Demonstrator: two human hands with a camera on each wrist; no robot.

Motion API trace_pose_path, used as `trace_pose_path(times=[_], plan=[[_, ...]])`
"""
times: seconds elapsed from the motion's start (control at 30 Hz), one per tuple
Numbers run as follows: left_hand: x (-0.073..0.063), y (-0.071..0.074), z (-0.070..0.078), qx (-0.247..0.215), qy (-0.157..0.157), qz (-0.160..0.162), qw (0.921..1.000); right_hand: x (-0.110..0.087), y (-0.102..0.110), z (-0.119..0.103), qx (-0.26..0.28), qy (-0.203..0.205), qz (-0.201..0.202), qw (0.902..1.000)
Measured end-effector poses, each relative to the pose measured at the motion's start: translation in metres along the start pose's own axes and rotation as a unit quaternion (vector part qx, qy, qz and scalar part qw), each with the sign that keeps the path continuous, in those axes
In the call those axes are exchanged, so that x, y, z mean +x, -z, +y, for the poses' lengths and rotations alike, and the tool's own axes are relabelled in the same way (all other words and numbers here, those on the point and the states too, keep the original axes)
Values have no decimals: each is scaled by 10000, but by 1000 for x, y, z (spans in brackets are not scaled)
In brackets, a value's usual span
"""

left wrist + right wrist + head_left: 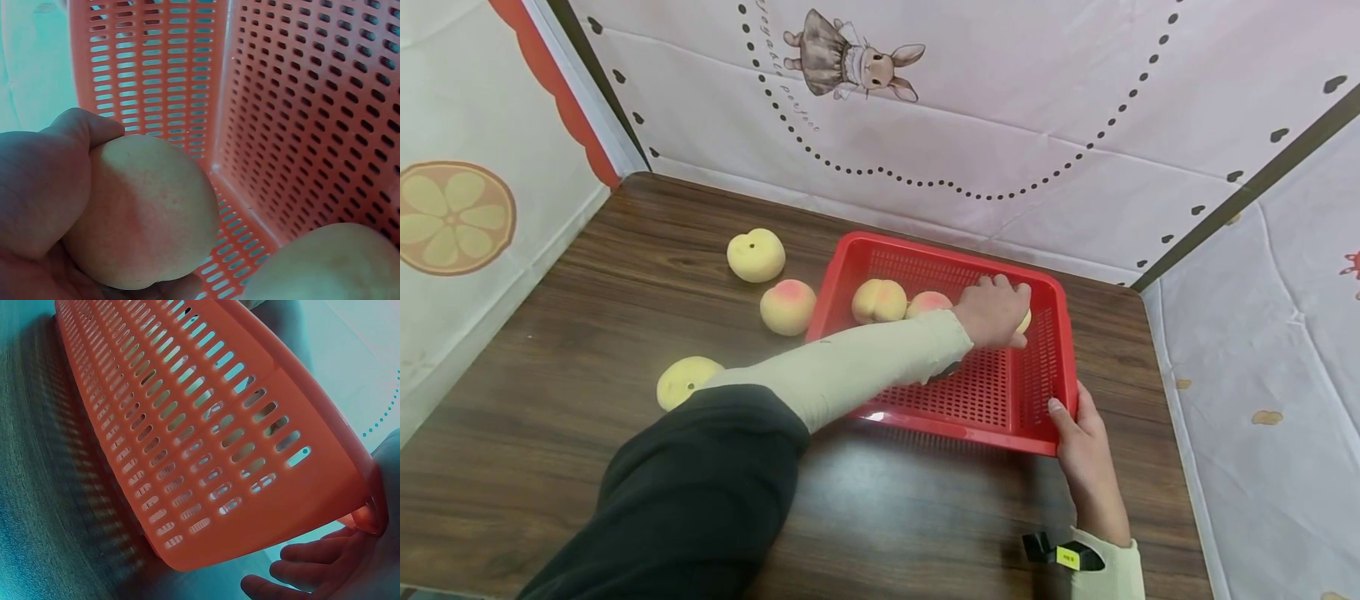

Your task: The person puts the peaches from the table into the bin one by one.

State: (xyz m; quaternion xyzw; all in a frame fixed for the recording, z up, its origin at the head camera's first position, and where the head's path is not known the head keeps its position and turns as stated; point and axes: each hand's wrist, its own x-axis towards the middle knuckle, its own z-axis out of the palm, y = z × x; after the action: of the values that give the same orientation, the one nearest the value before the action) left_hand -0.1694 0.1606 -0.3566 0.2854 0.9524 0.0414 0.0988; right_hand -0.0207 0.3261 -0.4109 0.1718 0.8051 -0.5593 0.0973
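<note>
A pale yellow, pink-blushed peach (147,212) sits cupped in the left hand (992,312), fingers curled over it, low inside the red perforated plastic basket (977,392). The right hand (1086,454) grips the basket's near corner, apparently steadying it. Two more peaches (880,301) lie just left of the holding hand.

A staged recording booth: beyond the hands, printed fabric backdrops with a cartoon rabbit (850,60) and orange-slice motif (452,218) wall in a dark wooden tabletop (587,350)
</note>
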Motion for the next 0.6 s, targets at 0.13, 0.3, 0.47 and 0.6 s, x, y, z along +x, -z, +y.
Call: trace_pose_path(times=[0.13,0.3,0.47,0.6], plan=[[1,-6,-1,139,-8,37,9999,0,0,1,17,41,0,10000],[2,-13,-4,224,-61,144,9996,1,1,2,40,56,-27,10000],[4,-19,-6,282,-44,169,9994,1,1,2,83,53,-33,9999],[6,-22,-8,268,22,147,9995,1,0,2,117,99,-14,9999]])
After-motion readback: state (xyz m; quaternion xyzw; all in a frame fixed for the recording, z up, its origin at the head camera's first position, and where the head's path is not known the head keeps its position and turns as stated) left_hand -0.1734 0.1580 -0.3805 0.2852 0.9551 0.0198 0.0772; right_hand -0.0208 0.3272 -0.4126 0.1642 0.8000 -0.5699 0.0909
